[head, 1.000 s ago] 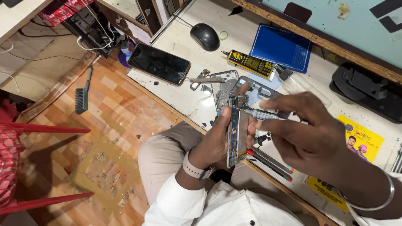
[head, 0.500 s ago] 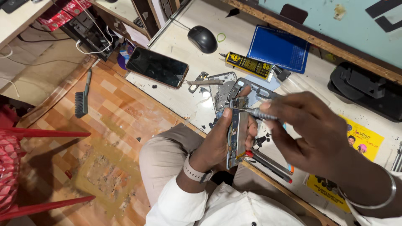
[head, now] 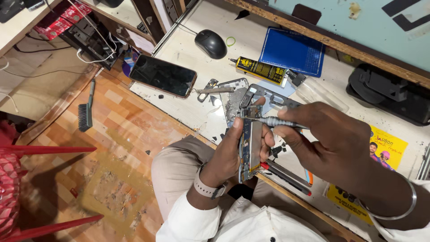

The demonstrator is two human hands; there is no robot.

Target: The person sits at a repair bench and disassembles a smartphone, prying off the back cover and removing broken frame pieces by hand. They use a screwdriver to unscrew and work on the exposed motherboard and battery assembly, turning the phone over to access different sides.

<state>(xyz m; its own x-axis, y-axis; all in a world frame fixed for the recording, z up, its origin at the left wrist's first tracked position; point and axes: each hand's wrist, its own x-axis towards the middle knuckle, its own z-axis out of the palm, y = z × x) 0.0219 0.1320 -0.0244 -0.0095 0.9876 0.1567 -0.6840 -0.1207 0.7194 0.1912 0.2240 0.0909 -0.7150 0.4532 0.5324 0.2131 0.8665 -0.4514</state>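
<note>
You sit at a worn white workbench [head: 188, 96] with a raw wooden front edge, above a floor of orange and tan tiles [head: 121, 130] with a scuffed, dusty patch. Nearest you, your left hand [head: 233, 150] is wrapped around an opened phone body, a slim metal frame with its circuit boards bared [head: 250, 145], held upright on edge over your lap at the bench front; thumb and fingers close on its long sides. It looks light and stiff but fragile inside, so keep hold by the frame edges, not the boards. Your right hand [head: 333, 148] pinches a thin silver precision screwdriver with a knurled grip [head: 275, 122], fingers closed round the handle, its tip at the top end of the frame. Just beneath lie red and black handled tools [head: 286, 175] on the bench edge. Further on rest a loose grey back cover [head: 233, 96] and a small metal bracket [head: 210, 87]. To the left lies a second phone, glossy black glass face up [head: 163, 75]. Beyond are a black and yellow glue tube [head: 260, 69], a blue ribbed mat [head: 293, 51] and a matt black computer mouse [head: 210, 43]. On the floor, a bristle brush [head: 85, 114].
</note>
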